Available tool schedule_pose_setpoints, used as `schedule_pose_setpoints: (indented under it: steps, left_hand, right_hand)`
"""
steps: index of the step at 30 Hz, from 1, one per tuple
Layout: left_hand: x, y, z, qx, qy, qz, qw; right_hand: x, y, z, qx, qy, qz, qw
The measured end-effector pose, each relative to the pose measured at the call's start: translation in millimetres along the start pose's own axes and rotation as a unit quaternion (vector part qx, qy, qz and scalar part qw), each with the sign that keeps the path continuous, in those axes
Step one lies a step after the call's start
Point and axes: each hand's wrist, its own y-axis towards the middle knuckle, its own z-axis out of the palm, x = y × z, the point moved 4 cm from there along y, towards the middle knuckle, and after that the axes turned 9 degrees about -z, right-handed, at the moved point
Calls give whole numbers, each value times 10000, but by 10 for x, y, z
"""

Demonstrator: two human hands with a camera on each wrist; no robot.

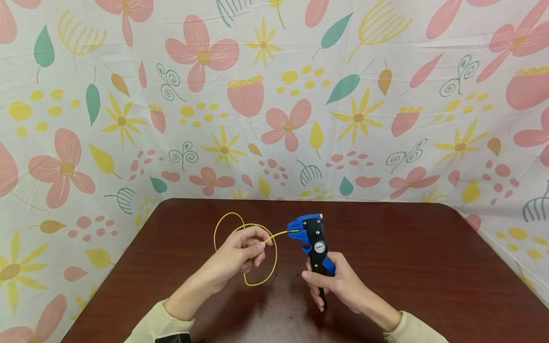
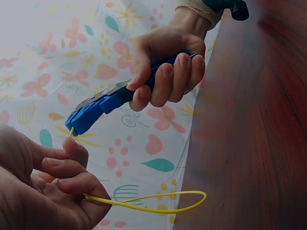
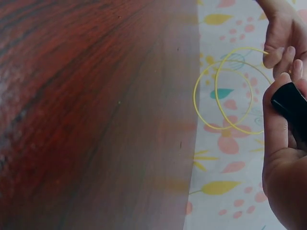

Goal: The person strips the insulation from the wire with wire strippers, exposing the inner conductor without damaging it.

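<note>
A thin yellow wire [image 1: 276,257] hangs in loose loops about my left hand [image 1: 242,251], which pinches it near one end between thumb and fingers. That end runs into the blue jaws of a blue and black wire stripper [image 1: 318,238]. My right hand [image 1: 339,281] grips the stripper by its handles, holding it upright with the head turned left. In the left wrist view the fingers of the right hand [image 2: 168,76] wrap round the handles, and a loop of the wire [image 2: 192,206] droops below the left hand. The right wrist view shows only the black handle end [image 3: 290,103].
Beneath both hands lies a dark reddish-brown table [image 1: 407,247] with rounded far corners. A white cloth [image 1: 266,143] printed with flowers and leaves hangs behind it and along the sides. A black band or device [image 1: 173,338] sits at the left wrist.
</note>
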Motion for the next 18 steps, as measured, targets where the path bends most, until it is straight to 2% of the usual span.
schedule_pose_setpoints:
  steps: [18]
  left_hand:
    - [-3, -7, 18, 9, -98, -79, 9999]
  right_hand:
    - [-5, -6, -16, -130, -7, 129, 9998]
